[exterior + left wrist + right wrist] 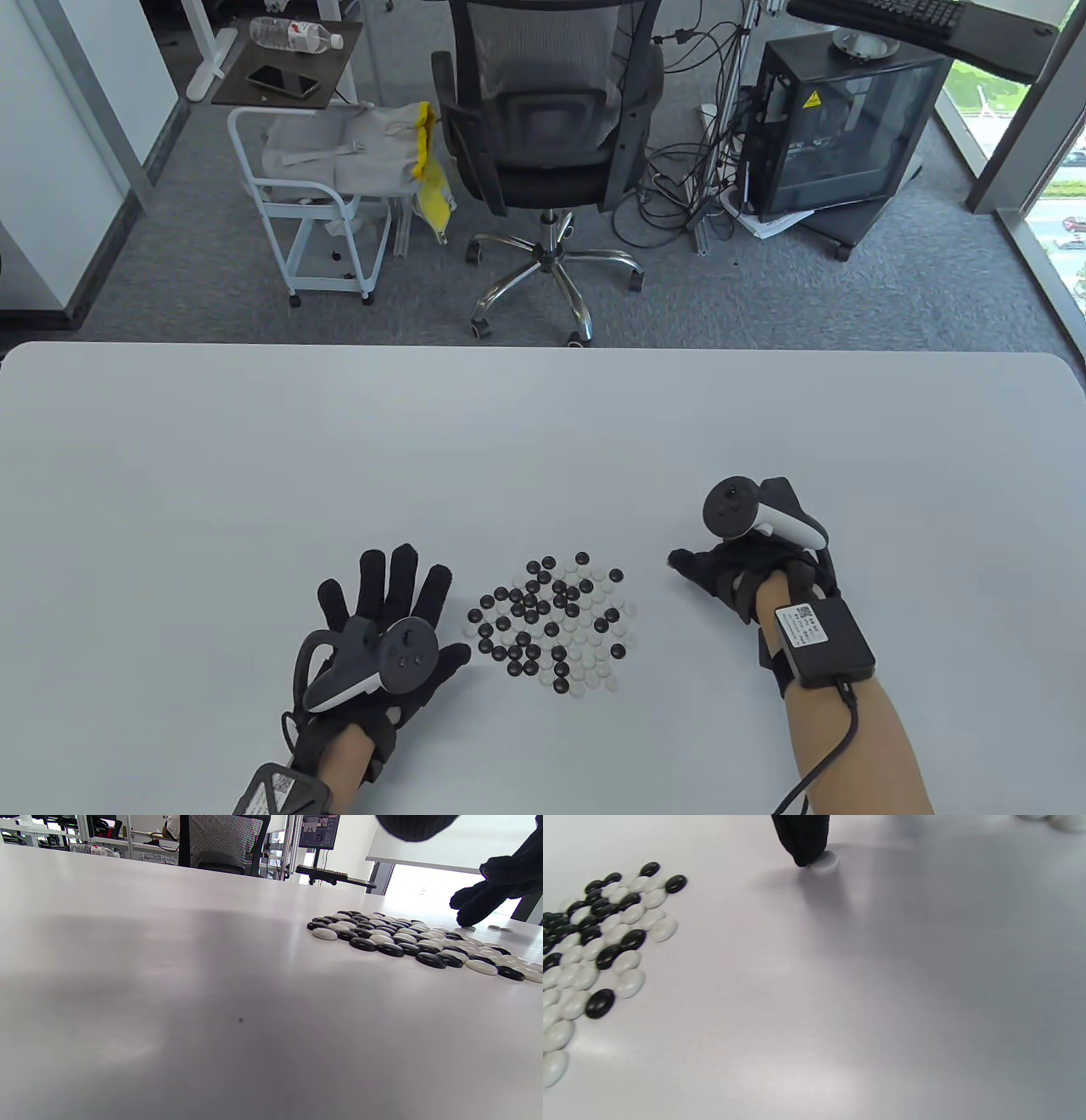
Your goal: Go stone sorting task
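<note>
Mixed heap of black and white Go stones [551, 624] lay flat on the white worktop [543, 424], near the front edge, between the two hands. No bowls or sorted black pile seen.

Left hand [382, 632] rested palm down just left of the heap, fingers straight and spread, grip released, holding nothing. Its thumb side sat nearest the heap's left margin.

Right hand [738, 569] sat to the right of the heap, apart from it. In the right wrist view one fingertip [804, 844] pressed down on a single white stone [825, 860] on bare worktop, clear of the heap. Whether a thumb also pinched that stone could not be told; the other fingers were out of view. From the left wrist view the same hand's fingers [475, 906] pointed down at the worktop, with a couple of loose pale stones [500, 928] just beyond them.

Key relation: the separated white stone lay right of the heap, under the right grip, so white seemed to be going to the right side. Judgement: sorting barely begun, the heap nearly whole. The right hand was nearer the heap's right edge, where white stones were thick; the left hand was nearer the left edge, where black stones showed more.
</note>
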Available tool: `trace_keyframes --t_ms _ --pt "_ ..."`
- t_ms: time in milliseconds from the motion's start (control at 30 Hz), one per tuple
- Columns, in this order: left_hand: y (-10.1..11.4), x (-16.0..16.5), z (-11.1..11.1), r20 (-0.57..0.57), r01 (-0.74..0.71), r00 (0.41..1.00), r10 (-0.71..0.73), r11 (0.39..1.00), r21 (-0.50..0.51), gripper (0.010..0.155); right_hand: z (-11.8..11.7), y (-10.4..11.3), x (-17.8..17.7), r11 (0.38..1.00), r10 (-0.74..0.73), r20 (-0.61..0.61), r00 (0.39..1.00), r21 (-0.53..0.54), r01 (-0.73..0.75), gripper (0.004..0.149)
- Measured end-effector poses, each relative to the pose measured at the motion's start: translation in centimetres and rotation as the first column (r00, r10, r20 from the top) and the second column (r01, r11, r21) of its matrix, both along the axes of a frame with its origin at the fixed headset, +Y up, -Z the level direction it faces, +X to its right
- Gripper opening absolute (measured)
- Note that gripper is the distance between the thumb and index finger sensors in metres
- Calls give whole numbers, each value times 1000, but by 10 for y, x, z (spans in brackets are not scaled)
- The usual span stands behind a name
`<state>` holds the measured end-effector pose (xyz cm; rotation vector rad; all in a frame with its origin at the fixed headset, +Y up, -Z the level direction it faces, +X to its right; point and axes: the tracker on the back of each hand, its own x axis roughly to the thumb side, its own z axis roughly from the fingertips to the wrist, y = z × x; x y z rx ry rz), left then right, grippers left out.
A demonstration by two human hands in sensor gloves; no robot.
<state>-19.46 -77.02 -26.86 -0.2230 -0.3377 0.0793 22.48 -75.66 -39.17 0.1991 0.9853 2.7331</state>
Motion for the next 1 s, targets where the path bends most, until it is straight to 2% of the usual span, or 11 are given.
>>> trace_keyframes --t_ms 267,500,700,800,900,1000 --pt "0 -1 -1 -7 -6 1000 6 1000 -4 87 3 1 44 999 40 141 989 15 -42 73" --pt "1 -2 -1 -10 -7 1000 7 1000 -5 87 5 0 60 993 103 176 979 37 -112 73" --pt "1 -1 -1 -8 -1 1000 1 1000 -8 86 5 1 64 995 82 207 975 42 -93 74" --pt "0 -1 -1 -7 -3 1000 3 1000 -8 87 4 9 54 991 101 177 979 66 -114 74" --pt "0 -1 -2 -8 -2 1000 1 1000 -11 87 4 20 31 991 64 82 995 110 -73 73" --pt "0 -1 -2 -9 1 1000 -1 1000 -14 87 7 28 1 997 -34 -44 998 63 37 72"
